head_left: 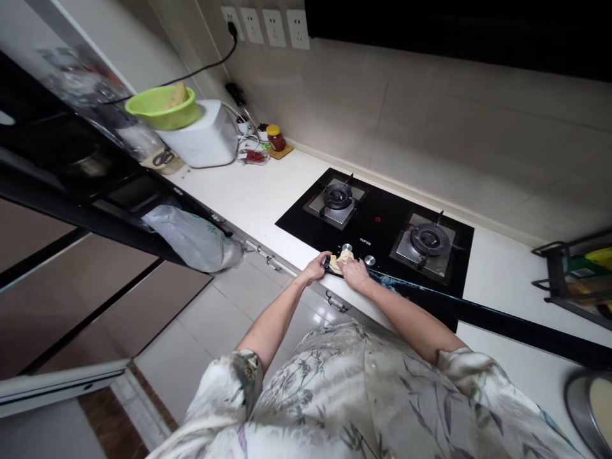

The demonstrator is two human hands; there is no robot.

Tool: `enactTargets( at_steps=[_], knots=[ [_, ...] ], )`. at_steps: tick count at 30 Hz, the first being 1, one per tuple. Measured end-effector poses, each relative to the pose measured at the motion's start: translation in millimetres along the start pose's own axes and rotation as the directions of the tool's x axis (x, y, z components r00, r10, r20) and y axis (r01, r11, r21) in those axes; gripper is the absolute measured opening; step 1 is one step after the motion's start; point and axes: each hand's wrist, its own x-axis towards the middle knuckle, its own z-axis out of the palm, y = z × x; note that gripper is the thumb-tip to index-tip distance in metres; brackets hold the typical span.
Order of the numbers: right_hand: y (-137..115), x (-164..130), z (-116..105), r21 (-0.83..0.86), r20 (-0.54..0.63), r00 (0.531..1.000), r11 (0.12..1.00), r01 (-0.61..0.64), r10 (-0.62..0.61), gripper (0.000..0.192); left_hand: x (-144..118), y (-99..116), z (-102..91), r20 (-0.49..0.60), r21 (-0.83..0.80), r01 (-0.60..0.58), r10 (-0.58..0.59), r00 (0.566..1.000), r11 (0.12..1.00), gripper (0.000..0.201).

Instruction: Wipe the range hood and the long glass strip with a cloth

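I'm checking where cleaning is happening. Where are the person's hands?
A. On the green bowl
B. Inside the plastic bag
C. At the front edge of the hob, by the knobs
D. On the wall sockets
C: the left hand and right hand press a pale cloth against the front edge of the black hob, near its knobs.

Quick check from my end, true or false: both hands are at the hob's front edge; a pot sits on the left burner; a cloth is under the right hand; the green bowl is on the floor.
1. Both the left hand and the right hand are at the front edge of the hob: true.
2. A pot sits on the left burner: false, it is bare.
3. A cloth is under the right hand: true.
4. The green bowl is on the floor: false, it rests on the white appliance.
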Motion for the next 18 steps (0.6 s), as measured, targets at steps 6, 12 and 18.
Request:
enactTargets(
  at_steps=[6,12,18],
  knots=[
    [22,-9,5,0.108,-0.053,0.999,0.994,0.001,0.004,0.052,6,-5,-4.3,-0.001,-0.117,0.018,-0.018,1.000,0.993,0.074],
    [-2,10,9,0.221,-0.116,0.993,0.974,0.047,-0.022,0.058,6,-19,-7.6,0.008,-0.312,0.026,-0.025,1.000,0.950,0.081],
    [-10,17,27,0.236,-0.080,0.972,0.943,0.233,-0.221,0.064,2,-29,-5.3,0.053,-0.486,-0.009,0.039,0.998,0.874,0.081]
  ],
)
